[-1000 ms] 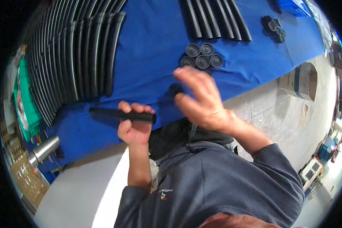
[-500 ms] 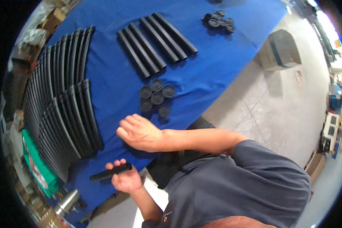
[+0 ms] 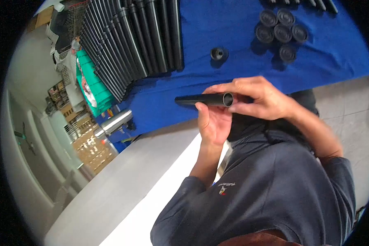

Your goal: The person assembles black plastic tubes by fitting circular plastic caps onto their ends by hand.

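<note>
Tube (image 3: 203, 99) sits gripped in my left hand (image 3: 212, 123), just below the blue table's (image 3: 217, 78) edge. My right hand (image 3: 258, 98) closes around its open end. A loose cap (image 3: 218, 53) lies on the table above.

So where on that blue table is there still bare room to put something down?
Bare blue cloth lies between the row of black tubes and the cluster of round caps, broken only by one loose cap. Another free strip runs along the near edge below that cap. The left side is crowded with tubes.
</note>
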Demonstrator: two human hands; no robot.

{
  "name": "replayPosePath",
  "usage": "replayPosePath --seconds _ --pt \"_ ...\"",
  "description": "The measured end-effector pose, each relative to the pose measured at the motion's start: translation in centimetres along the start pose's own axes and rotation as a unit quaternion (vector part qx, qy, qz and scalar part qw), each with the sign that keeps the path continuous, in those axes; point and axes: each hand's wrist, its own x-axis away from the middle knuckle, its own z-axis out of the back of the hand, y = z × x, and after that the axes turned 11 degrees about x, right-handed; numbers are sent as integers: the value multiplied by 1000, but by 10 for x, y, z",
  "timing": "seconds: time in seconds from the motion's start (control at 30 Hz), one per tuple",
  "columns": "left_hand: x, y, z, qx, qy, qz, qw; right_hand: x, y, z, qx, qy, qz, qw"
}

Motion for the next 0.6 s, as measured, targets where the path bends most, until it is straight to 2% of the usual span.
replayPosePath --seconds 0.07,0.1,0.2,0.3,0.4,0.5,0.6 --pt "4 -1 -4 16 35 22 999 1 10 -4 -2 37 34 999" --pt "4 2 6 49 28 46 997 1 12 -4 31 57 51 997" --pt "6 -1 13 28 14 50 998 2 20 -7 30 63 70 995" --pt "1 -5 -1 45 -4 67 997 3 10 2 20 42 9 999" --pt "-6 -4 -1 79 -22 85 993 1 13 -4 12 98 0 995" --pt "-8 0 14 76 -45 101 991 3 17 -5 26 77 -11 997" --pt "-13 -1 17 89 -100 49 990 5 0 -4 -21 83 -75 994"
